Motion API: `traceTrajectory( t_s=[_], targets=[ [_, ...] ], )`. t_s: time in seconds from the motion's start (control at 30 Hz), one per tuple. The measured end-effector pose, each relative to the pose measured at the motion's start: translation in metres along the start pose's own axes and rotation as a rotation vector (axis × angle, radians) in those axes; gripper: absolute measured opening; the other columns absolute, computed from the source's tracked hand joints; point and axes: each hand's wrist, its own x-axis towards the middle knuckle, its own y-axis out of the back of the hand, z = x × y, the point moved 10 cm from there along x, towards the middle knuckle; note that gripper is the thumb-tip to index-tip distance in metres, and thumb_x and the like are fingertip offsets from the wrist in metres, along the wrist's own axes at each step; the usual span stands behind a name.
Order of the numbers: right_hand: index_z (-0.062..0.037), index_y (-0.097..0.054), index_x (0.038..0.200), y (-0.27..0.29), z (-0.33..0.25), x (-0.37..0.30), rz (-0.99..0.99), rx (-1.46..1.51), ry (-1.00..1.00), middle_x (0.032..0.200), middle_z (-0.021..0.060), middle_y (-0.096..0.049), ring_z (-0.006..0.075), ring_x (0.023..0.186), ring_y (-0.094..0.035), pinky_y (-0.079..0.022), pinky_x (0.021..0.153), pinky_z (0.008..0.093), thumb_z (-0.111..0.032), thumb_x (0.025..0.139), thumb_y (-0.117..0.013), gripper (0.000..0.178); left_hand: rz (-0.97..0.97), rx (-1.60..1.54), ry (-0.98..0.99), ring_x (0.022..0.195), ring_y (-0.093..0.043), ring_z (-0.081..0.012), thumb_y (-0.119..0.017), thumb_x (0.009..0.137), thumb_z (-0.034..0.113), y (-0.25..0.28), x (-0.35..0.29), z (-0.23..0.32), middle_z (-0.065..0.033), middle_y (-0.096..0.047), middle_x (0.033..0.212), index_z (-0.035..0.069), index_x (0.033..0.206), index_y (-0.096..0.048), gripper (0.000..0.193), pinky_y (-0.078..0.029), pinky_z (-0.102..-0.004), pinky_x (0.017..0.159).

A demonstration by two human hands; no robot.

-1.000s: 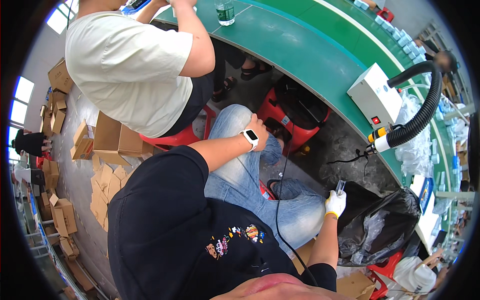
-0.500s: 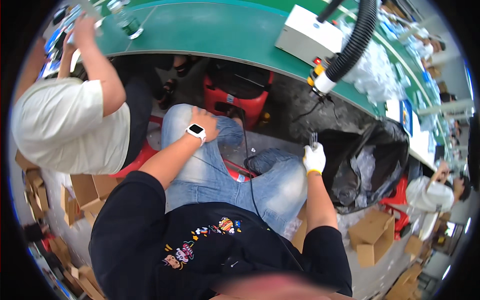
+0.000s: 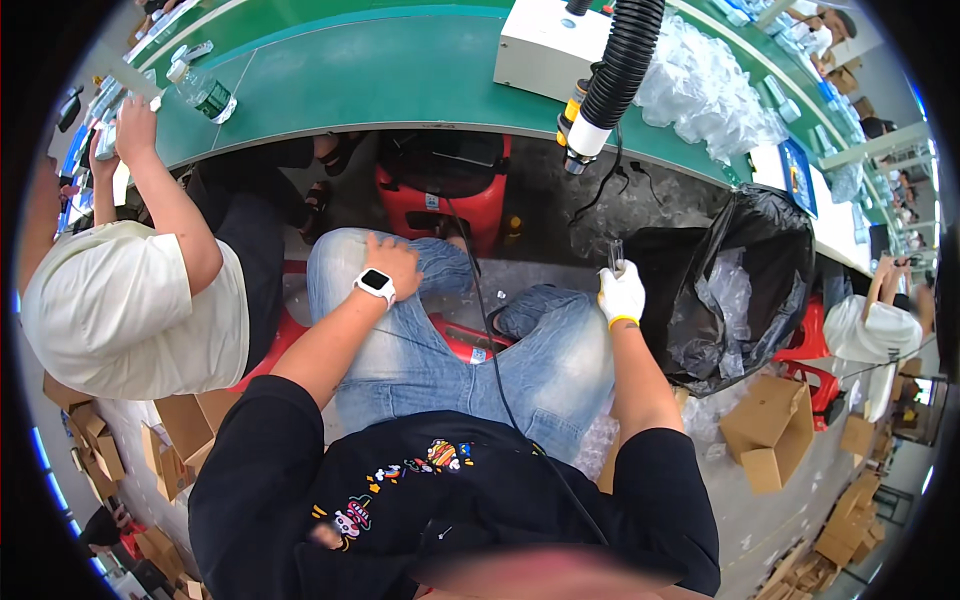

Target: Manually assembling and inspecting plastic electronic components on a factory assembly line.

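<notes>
- While its lower end is hidden by the fingers, a small clear piece point(image 3: 615, 252) sticks up from the right hand point(image 3: 621, 290), just beside the right knee; it is too small and see-through to tell its exact kind.
- The right hand, in a white glove with a yellow cuff, is closed around the piece; its fingers point toward the bench.
- The left hand point(image 3: 395, 266) is bare and rests palm down on the left knee of the blue jeans point(image 3: 385, 385), its fingers loosely spread and relaxed; a white watch point(image 3: 375, 283) with a dark face sits at its wrist.
- Just to the right of the gloved hand is a black plastic bag point(image 3: 685, 280); crumpled clear plastic point(image 3: 730, 290) shows in it.
- Beyond the gloved hand, a ribbed black hose point(image 3: 622, 70) hangs at the edge of the green bench point(image 3: 370, 85), with a white and yellow nozzle point(image 3: 588, 135) at its end; on the bench are a white machine box point(image 3: 548, 48) and, to its right, a heap of clear plastic pieces point(image 3: 700, 85).
- Under the bench is a red stool point(image 3: 445, 210); on the far left sits a co-worker in a pale shirt point(image 3: 140, 305), near a clear bottle point(image 3: 203, 93); an open cardboard box point(image 3: 768, 430) lies on the floor near the bag.
</notes>
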Motion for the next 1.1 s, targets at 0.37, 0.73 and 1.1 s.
traceTrajectory(
  t_s=[0.37, 0.73, 1.1],
  targets=[
    [-0.0061, -0.067, 0.121, -0.012, 0.011, 0.007, 0.031, 0.029, 0.066, 0.103, 0.0136, -0.075, 0.0292, 0.096, -0.072, -0.053, 0.094, 0.0377, -0.032, 0.087, -0.073, 0.043, -0.063, -0.053, -0.112, 0.115, -0.067, -0.0313, -0.066, 0.091, 0.045, -0.021, 0.002, 0.014, -0.0121, -0.075, 0.114, 0.013, 0.12, -0.074, 0.044, -0.034, -0.0603, 0.108],
    [-0.0036, -0.066, 0.125, -0.021, 0.016, 0.01, 0.044, 0.152, 0.057, 0.095, 0.0096, -0.073, 0.022, 0.086, -0.07, -0.054, 0.086, 0.0354, -0.023, 0.089, -0.074, 0.041, -0.131, -0.015, -0.091, 0.117, -0.066, -0.0304, -0.062, 0.093, 0.047, -0.031, 0.003, 0.012, -0.0114, -0.076, 0.113, 0.01, 0.102, -0.082, 0.044, -0.033, -0.0587, 0.109],
    [-0.0008, -0.065, 0.121, -0.018, 0.014, 0.007, 0.048, 0.203, 0.017, 0.092, 0.0068, -0.069, 0.0164, 0.081, -0.064, -0.053, 0.08, 0.0315, -0.017, 0.089, -0.075, 0.037, -0.129, 0.002, -0.106, 0.116, -0.065, -0.0303, -0.061, 0.094, 0.048, -0.033, 0.004, 0.013, -0.011, -0.077, 0.111, 0.009, 0.101, -0.082, 0.044, -0.031, -0.0597, 0.109]
  ],
)
